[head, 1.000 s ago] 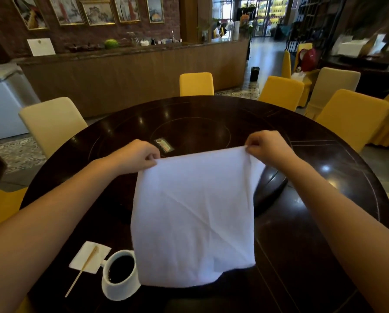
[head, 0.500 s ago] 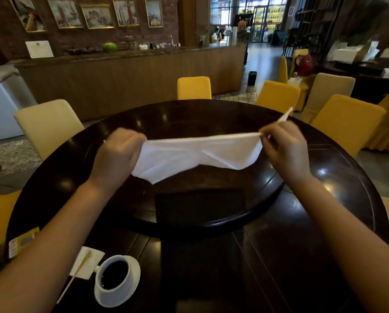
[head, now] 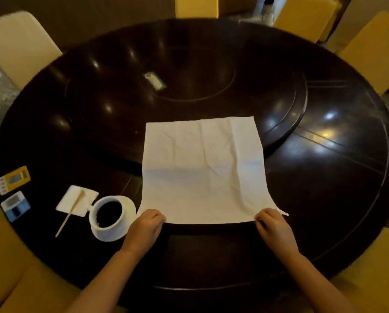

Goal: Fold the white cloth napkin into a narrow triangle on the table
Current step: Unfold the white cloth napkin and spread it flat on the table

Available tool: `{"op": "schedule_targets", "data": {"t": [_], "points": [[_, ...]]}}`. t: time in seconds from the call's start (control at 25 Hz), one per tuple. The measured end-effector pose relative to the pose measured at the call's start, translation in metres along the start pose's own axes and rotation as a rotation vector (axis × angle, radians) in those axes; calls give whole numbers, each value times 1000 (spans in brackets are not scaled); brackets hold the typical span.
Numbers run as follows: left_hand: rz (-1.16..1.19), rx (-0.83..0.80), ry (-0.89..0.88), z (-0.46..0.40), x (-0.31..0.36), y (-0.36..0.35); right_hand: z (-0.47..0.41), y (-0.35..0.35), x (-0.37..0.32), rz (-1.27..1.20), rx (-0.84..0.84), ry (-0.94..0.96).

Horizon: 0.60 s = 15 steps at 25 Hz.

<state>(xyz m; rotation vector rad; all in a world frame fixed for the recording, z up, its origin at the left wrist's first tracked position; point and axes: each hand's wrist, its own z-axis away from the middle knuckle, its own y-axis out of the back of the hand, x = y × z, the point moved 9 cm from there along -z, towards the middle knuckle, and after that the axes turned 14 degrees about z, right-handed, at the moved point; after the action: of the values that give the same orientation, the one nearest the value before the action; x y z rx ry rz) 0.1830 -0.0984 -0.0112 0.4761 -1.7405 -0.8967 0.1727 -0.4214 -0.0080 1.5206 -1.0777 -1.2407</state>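
The white cloth napkin (head: 202, 170) lies spread as a flat square on the dark round table (head: 324, 177), its far half resting on the raised turntable. My left hand (head: 147, 224) pinches the napkin's near left corner. My right hand (head: 272, 224) pinches the near right corner, whose tip sticks out past my fingers. Light creases run across the cloth.
A white cup of dark liquid (head: 108, 214) on a saucer stands just left of my left hand. Beside it lie a paper packet with a wooden stick (head: 76, 201) and two small cards (head: 14, 193). A small wrapped item (head: 155, 81) sits on the turntable. Yellow chairs (head: 370, 48) ring the table.
The napkin, held up in the air before, now lies flat on the table. Both hands have come down and toward me, holding its near corners. My view has tipped downward.
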Motion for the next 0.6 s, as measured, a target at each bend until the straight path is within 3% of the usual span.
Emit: {"op": "schedule_targets", "data": {"t": [0.24,0.6], "points": [[36,-20,157,56,-15,-39,49,-41,4,21,-67,-56],[56,26,124,114,9,-38,116,-32,-4,47,0,-64]]}}
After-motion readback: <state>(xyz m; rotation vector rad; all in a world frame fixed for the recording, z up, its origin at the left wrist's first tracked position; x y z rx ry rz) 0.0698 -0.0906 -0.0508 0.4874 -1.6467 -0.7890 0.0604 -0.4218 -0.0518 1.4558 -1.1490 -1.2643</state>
